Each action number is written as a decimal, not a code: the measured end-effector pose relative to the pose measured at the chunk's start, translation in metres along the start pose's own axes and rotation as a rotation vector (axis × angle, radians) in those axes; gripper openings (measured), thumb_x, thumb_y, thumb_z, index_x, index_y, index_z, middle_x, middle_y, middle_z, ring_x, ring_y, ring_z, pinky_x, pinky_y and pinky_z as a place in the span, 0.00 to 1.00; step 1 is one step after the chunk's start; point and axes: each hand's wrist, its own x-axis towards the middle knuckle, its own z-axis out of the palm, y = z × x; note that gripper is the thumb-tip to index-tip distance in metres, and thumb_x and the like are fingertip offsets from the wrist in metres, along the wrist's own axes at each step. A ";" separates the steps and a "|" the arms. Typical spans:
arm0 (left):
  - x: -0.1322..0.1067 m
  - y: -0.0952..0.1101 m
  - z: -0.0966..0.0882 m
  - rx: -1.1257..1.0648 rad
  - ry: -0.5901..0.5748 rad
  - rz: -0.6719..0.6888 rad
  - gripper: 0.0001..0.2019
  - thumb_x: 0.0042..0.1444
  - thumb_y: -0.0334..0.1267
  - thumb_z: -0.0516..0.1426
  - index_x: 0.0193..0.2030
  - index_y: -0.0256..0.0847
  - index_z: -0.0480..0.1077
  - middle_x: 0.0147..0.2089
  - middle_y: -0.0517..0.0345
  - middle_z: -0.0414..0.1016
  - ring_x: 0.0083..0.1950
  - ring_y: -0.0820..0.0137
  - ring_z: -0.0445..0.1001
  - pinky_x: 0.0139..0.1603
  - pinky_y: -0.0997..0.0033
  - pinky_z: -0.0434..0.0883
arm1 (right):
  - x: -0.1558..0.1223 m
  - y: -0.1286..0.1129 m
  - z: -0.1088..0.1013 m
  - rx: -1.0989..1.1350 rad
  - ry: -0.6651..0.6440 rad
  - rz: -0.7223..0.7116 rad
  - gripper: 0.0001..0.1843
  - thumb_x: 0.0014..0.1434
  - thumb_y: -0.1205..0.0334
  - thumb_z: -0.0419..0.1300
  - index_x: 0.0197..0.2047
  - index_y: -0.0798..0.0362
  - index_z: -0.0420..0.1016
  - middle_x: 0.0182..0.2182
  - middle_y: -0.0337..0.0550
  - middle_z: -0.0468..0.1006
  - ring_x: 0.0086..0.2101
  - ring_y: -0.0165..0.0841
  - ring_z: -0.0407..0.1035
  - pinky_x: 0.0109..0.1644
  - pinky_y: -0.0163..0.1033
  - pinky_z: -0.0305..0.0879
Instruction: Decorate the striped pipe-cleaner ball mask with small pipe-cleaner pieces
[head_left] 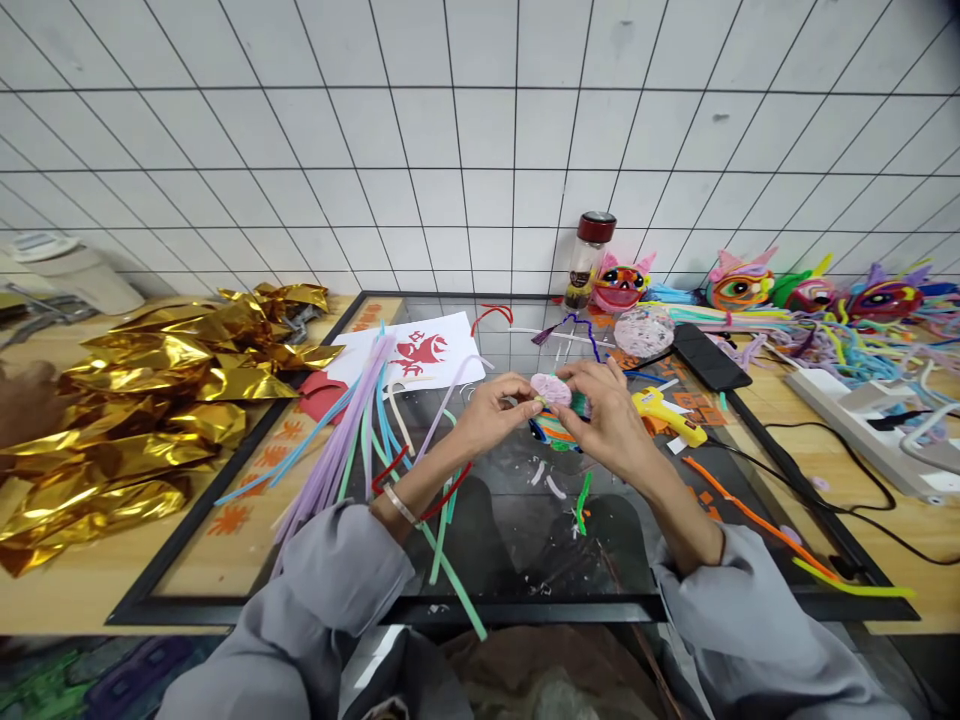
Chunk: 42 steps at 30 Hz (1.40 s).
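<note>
Both my hands meet over the middle of the glass-topped table [517,520]. My left hand [491,410] and my right hand [604,415] pinch a small pink fuzzy disc [551,388] made of coiled pipe cleaner, with green and blue coils just under it. The fingers of both hands are closed on the piece. A bracelet sits on my left wrist. A bundle of lilac, blue and green pipe cleaners [352,430] fans out to the left of my left hand.
Crumpled gold foil [150,400] covers the left of the table. A white sheet with a red paper cutout [420,355] lies behind. A yellow glue gun [664,410], black phone [709,355], jar [589,255], pipe-cleaner masks [739,285] and a power strip [862,430] are right.
</note>
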 end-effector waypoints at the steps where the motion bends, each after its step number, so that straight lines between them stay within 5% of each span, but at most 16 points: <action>1: 0.000 0.000 0.000 0.001 0.007 0.001 0.10 0.52 0.42 0.60 0.29 0.36 0.71 0.34 0.57 0.69 0.35 0.72 0.68 0.35 0.74 0.66 | 0.000 0.000 0.000 0.000 -0.004 -0.001 0.03 0.58 0.62 0.57 0.33 0.49 0.65 0.44 0.45 0.77 0.47 0.41 0.69 0.64 0.60 0.45; 28: 0.005 0.003 0.001 -0.045 0.014 -0.007 0.08 0.49 0.39 0.63 0.27 0.36 0.74 0.32 0.57 0.70 0.35 0.73 0.69 0.36 0.74 0.65 | 0.002 0.005 -0.001 0.014 -0.001 -0.003 0.08 0.57 0.61 0.59 0.28 0.49 0.64 0.43 0.43 0.78 0.46 0.41 0.70 0.64 0.59 0.46; 42: 0.000 0.010 0.000 0.002 -0.034 -0.073 0.16 0.47 0.42 0.64 0.42 0.35 0.73 0.39 0.54 0.72 0.38 0.70 0.70 0.34 0.73 0.67 | 0.002 0.002 -0.005 0.009 -0.004 0.018 0.06 0.58 0.58 0.59 0.30 0.49 0.68 0.42 0.45 0.78 0.46 0.42 0.70 0.64 0.59 0.45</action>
